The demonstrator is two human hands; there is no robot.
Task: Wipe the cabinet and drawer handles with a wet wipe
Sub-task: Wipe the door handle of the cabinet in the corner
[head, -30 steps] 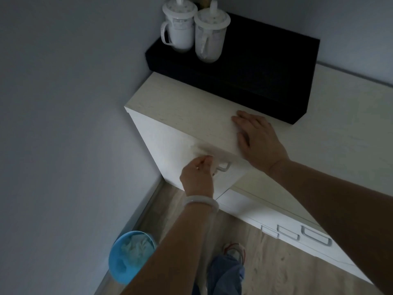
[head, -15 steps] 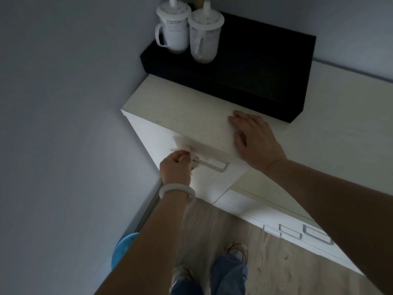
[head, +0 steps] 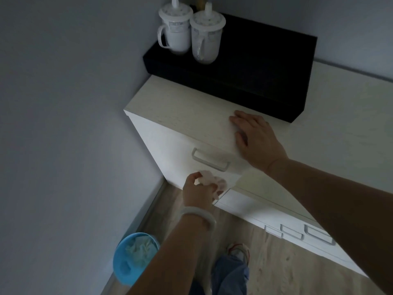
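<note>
The left hand [head: 198,191] is closed around a crumpled wet wipe [head: 212,180], held against the cabinet [head: 170,143] front just below the drawer handle [head: 210,159], apart from it. The right hand [head: 256,139] lies flat and open on the counter [head: 187,109] top, near a black box [head: 255,60] carrying two lidded mugs [head: 190,35]. A blue bin [head: 135,257] stands on the floor by the wall.

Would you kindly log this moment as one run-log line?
left hand: holds wet wipe, just below cabinet handle, off it | right hand: flat on cabinet top | low drawer handles: untouched
</note>
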